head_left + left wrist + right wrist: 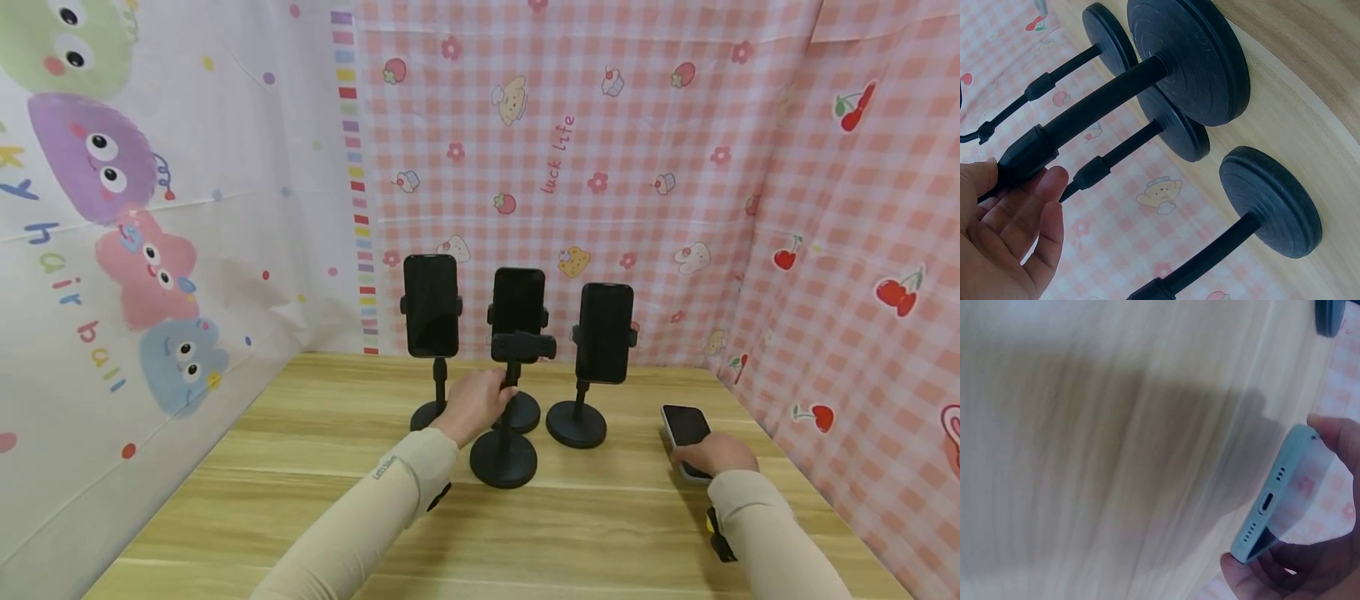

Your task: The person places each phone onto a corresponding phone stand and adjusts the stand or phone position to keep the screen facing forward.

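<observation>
An empty black phone stand (pixel 504 460) is upright on the table, in front of the others. My left hand (pixel 472 407) holds its post below the clamp; in the left wrist view thumb and fingers pinch the collar (pixel 1027 153). On the right, my right hand (pixel 720 454) grips a phone (pixel 686 425) with a dark screen and pale edge. The right wrist view has the phone's charging-port end (pixel 1266 503) toward the camera, thumb and fingers on opposite long sides. Whether the phone touches the table is hard to tell.
Behind the empty stand, three black stands hold dark-screened phones: a left phone (pixel 431 307), a middle phone (pixel 519 304) and a right phone (pixel 604 333). Patterned cloth (pixel 637 208) hangs along the back and sides of the wooden table (pixel 600 533).
</observation>
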{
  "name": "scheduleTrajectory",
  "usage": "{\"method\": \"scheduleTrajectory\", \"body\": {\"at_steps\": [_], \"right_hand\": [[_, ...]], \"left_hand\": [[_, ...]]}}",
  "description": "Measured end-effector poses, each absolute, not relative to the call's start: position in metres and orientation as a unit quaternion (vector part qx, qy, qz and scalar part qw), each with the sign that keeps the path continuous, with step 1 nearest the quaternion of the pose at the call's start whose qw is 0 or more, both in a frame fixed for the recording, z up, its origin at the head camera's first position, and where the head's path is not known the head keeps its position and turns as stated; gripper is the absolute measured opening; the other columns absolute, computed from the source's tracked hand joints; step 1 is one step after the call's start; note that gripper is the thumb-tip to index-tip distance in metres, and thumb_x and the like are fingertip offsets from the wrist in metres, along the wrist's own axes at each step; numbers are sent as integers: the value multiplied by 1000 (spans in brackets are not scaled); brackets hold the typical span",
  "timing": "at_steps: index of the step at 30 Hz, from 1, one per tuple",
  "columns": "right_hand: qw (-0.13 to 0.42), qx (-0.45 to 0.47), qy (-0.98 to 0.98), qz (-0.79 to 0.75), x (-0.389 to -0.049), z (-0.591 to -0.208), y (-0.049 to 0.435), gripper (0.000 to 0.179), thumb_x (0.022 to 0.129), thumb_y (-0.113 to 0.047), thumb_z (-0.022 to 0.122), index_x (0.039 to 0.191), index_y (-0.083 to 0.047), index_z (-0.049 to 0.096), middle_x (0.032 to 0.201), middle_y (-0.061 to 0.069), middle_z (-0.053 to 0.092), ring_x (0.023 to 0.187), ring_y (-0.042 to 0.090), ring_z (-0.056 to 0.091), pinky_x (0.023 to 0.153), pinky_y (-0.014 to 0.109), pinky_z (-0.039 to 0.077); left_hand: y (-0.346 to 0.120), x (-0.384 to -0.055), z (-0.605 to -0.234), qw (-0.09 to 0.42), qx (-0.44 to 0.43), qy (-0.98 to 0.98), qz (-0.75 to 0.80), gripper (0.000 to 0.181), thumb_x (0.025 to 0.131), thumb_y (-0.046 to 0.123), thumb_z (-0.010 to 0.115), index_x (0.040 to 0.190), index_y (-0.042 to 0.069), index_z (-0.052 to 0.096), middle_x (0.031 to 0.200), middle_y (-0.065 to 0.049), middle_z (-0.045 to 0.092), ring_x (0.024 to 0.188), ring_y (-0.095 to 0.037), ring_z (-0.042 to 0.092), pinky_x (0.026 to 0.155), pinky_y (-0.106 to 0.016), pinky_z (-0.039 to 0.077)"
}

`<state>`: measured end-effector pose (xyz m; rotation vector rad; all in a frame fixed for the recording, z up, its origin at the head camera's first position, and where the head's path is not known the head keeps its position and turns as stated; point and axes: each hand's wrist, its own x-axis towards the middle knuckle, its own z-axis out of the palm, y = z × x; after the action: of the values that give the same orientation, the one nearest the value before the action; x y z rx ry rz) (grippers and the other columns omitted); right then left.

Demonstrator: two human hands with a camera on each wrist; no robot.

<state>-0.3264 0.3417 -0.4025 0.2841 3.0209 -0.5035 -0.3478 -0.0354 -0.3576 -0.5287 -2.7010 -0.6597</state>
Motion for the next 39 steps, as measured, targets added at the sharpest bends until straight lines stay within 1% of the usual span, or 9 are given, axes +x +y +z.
{"method": "scheduleTrajectory", "body": {"at_steps": [5,9,12,14,19,24,28,35,39], "right_hand": [[-21,97,980,-170,-328,-400,332,70,85,-50,64,99,19,61,90,31,62,79,38,59,73,49,50],[-62,95,977,-182,-329,-400,325,68,86,-51,62,91,16,64,86,31,62,84,46,59,77,54,47],[-84,109,971,-197,-330,-402,318,71,86,-52,62,94,18,64,92,39,58,91,53,55,79,57,45],[-102,129,963,-212,-331,-404,312,74,85,-51,64,97,21,63,95,42,54,94,54,52,78,57,44],[-155,164,946,-234,-335,-404,298,76,82,-49,67,99,25,60,96,41,52,94,53,51,75,56,44],[-181,166,934,-259,-333,-398,285,78,81,-49,71,99,26,58,96,39,50,94,53,51,76,57,44],[-206,164,924,-276,-327,-394,277,77,79,-48,73,98,25,58,94,38,50,93,53,51,73,57,44],[-245,168,902,-312,-312,-391,268,68,79,-44,77,95,19,58,93,31,49,85,46,49,67,54,42],[-264,166,894,-321,-302,-392,266,68,79,-44,78,95,19,58,94,33,50,86,47,49,68,56,41]], "left_hand": [[-35,-346,-357,154,-184,-943,-230,20,97,30,65,92,11,69,70,4,60,60,-14,56,57,-29,47],[-35,-346,-357,155,-184,-943,-228,20,98,30,65,92,11,69,69,4,59,60,-13,56,57,-29,46],[-36,-346,-356,156,-186,-943,-228,21,98,30,65,91,11,69,68,4,58,59,-13,55,55,-29,45],[-35,-345,-356,156,-187,-943,-229,21,98,30,64,90,11,68,68,4,57,59,-14,55,55,-29,45],[-35,-345,-356,153,-186,-943,-230,22,98,31,64,89,11,68,68,4,57,58,-14,54,54,-29,44],[-36,-345,-356,154,-186,-943,-230,22,98,31,64,89,11,67,68,3,56,59,-14,54,54,-29,44],[-37,-344,-356,158,-187,-942,-228,21,98,31,64,88,12,67,67,4,56,58,-14,54,54,-30,44],[-37,-345,-357,160,-187,-943,-224,21,98,31,64,88,13,67,68,4,57,58,-13,54,54,-29,44],[-36,-345,-358,160,-185,-944,-223,21,98,31,64,88,13,66,69,4,57,59,-13,54,55,-29,45]]}}
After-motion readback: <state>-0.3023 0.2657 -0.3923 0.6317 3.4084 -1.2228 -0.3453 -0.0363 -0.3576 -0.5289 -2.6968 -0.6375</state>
